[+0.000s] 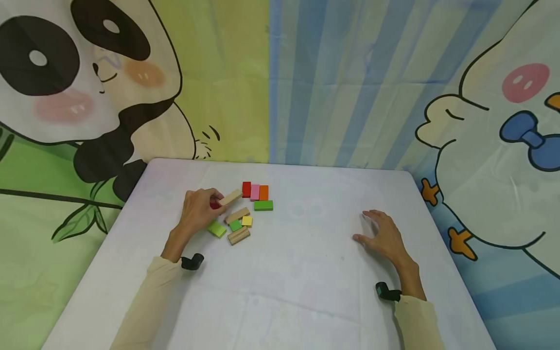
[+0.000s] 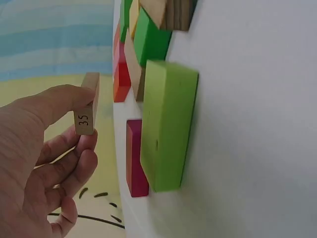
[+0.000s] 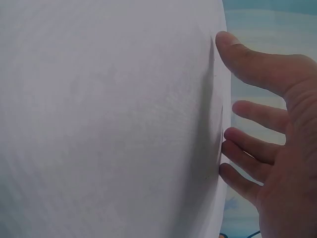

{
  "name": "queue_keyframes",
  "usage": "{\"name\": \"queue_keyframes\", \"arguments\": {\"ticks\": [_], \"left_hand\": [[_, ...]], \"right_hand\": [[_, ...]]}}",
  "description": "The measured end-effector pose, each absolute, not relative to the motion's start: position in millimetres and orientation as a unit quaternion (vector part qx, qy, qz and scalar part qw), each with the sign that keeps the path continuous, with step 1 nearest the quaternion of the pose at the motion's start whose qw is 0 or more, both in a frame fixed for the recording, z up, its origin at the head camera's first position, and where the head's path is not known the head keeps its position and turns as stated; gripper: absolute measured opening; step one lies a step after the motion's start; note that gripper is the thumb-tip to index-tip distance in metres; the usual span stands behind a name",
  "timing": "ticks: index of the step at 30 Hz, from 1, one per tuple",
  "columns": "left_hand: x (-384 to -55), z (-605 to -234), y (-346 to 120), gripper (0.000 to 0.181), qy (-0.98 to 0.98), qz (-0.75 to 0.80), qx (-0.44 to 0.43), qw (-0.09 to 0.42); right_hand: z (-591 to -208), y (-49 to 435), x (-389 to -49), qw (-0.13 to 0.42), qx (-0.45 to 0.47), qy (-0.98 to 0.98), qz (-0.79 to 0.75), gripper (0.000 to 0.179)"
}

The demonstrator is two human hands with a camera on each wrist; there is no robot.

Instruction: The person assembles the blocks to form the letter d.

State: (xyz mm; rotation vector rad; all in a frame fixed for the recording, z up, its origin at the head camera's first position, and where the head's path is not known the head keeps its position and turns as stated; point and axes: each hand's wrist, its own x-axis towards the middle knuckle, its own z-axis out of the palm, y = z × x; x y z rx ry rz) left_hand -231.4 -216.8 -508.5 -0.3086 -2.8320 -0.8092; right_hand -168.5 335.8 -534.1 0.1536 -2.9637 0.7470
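My left hand (image 1: 199,210) pinches a plain wooden block (image 1: 230,197) between thumb and fingers, above the loose blocks at the table's left. In the left wrist view that block's end (image 2: 84,121) bears the number 35. Beneath the hand lies a dark red block (image 1: 215,204), partly covered by the fingers. A light green block (image 1: 217,229) lies just in front of it. My right hand (image 1: 384,236) rests at the table's right side, its fingers spread and relaxed, holding nothing; in the right wrist view the fingertips (image 3: 229,171) are right at the white surface.
Beside the held block lie red (image 1: 247,189), pink (image 1: 255,193), orange (image 1: 264,192) and green (image 1: 263,205) blocks. Nearer are two wooden blocks (image 1: 238,236), a small green block (image 1: 235,225) and a yellow block (image 1: 247,221). A printed curtain (image 1: 332,87) hangs behind the white table (image 1: 297,272).
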Motion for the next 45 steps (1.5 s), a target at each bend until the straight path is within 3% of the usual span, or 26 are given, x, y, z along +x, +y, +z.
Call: {"name": "queue_keyframes", "arguments": {"ticks": [29,45], "left_hand": [[-222,-517,-98,0.025,-0.936,-0.294,-0.137,0.135],[-219,-527,-54,0.028,-0.94,-0.293,-0.125,0.121]], "right_hand": [[-538,338,-168,0.027,0.053,-0.97,0.236,0.079],[-539,337,-168,0.03,0.054,-0.97,0.236,0.081]]}}
